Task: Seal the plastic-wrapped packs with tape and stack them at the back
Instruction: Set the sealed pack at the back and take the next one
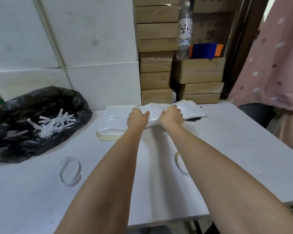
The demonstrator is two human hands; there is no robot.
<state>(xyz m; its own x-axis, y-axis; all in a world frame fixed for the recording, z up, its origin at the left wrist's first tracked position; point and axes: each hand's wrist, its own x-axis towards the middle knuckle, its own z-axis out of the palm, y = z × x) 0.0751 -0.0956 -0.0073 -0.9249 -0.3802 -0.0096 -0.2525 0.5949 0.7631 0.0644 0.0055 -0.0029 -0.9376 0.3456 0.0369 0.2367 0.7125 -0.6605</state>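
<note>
Both my arms reach far across the white table [227, 149]. My left hand [137, 117] and my right hand [171, 117] grip a white plastic-wrapped pack [155, 112] at the back of the table, fingers curled over its near edge. To its left lies another wrapped pack [114, 122], with a yellowish layer showing at its front edge. A further white pack [191, 109] lies to the right, partly under the held one. A clear tape roll [70, 171] lies on the table at the front left. A second roll [179, 162] is partly hidden by my right forearm.
A black plastic bag [32, 119] with white paper strips sits at the left. Stacked cardboard boxes [156, 65] stand against the back wall, with a clear bottle [184, 31] and a blue and orange box [205, 50] on a lower stack. A person in pink cloth [277, 56] stands at the right.
</note>
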